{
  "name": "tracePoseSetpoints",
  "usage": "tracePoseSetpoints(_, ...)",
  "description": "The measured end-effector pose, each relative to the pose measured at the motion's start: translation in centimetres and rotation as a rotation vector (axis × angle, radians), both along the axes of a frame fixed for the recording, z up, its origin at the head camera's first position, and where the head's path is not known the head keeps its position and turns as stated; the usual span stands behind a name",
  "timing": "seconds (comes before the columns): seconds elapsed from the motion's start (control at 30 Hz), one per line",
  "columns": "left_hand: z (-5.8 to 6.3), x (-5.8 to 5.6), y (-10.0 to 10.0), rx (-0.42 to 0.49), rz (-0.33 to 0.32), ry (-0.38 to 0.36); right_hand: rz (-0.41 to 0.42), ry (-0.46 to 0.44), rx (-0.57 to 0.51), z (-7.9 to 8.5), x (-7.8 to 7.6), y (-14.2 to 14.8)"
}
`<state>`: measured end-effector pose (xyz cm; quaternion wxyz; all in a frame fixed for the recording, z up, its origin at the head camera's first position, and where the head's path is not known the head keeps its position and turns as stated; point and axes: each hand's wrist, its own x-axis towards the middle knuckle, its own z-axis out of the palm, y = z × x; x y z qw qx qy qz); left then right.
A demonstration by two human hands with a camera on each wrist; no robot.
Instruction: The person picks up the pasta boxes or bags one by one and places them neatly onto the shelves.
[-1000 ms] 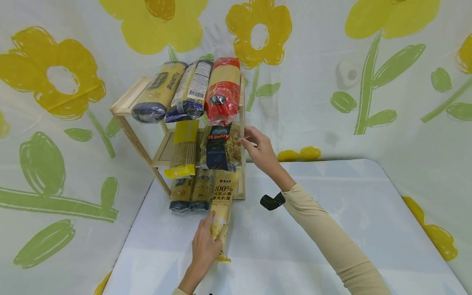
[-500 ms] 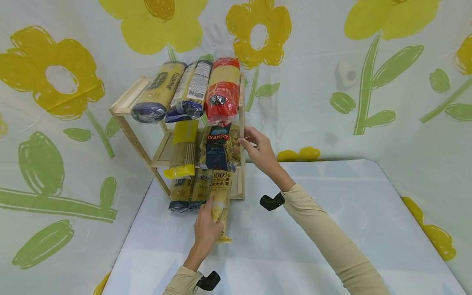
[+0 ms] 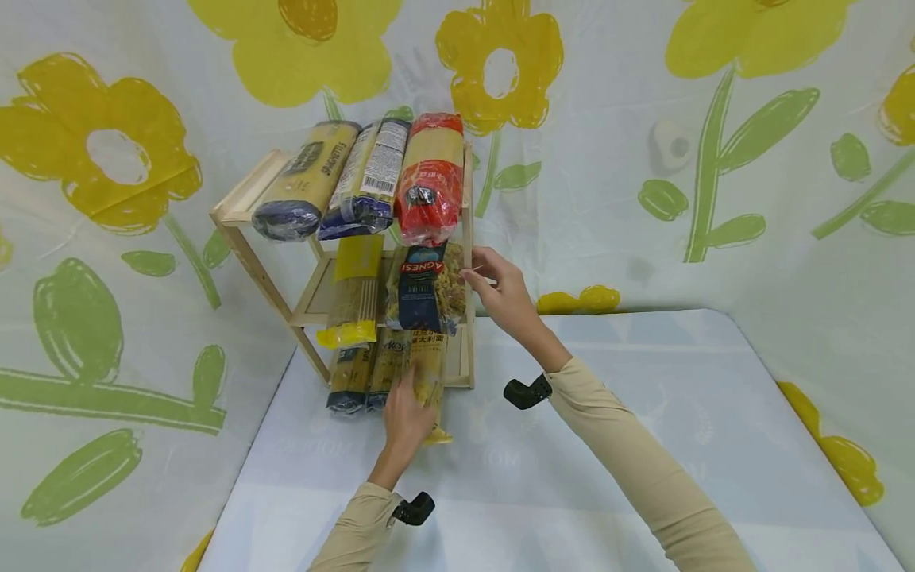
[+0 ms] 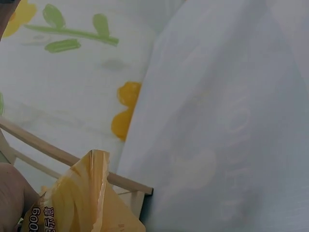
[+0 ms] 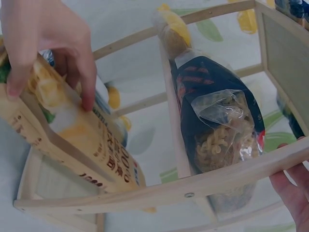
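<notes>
My left hand grips a yellow pasta packet from above, thumb and fingers on either side in the right wrist view. The packet's far end is inside the bottom tier of a wooden shelf rack, right of two dark-ended spaghetti packs. Its near end sticks out over the table. My right hand holds the rack's right upright at middle-tier height, beside a dark-blue-labelled bag of twisted pasta. The right wrist view shows its fingertips against the wood.
Two spaghetti packs and a red-and-clear pasta bag lie on the top tier, overhanging its front. A yellow-ended pasta pack lies on the middle tier, left. The white table extends rightward; a flower-print cloth hangs behind.
My left hand has pushed the yellow packet forward and deeper into the bottom tier, so less of it sticks out. My right hand stays on the rack's upright.
</notes>
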<state>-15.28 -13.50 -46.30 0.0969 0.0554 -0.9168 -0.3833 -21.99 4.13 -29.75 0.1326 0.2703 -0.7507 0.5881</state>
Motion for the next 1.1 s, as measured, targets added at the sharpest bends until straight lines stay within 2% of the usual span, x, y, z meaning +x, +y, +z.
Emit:
tracePoseSetpoints(0.27, -0.3, -2.5, 0.4, -0.012, -0.024, -0.064, -0.011, 0.008, 0.006, -0.2, -0.3, 0.2)
tracePoseSetpoints(0.47, -1.1, -3.8, 0.4, 0.003, -0.026, -0.044, -0.014, -0.032, 0.013, -0.2, -0.2, -0.1)
tracePoseSetpoints(0.83, -1.8, -6.2, 0.5, -0.020, -0.017, -0.072, -0.020, -0.028, 0.019, 0.0, -0.1, -0.2)
tracePoseSetpoints(1.1, -2.9, -8.1, 1.1, -0.031, -0.008, -0.156, -0.018, -0.024, 0.010, -0.1, -0.2, -0.1)
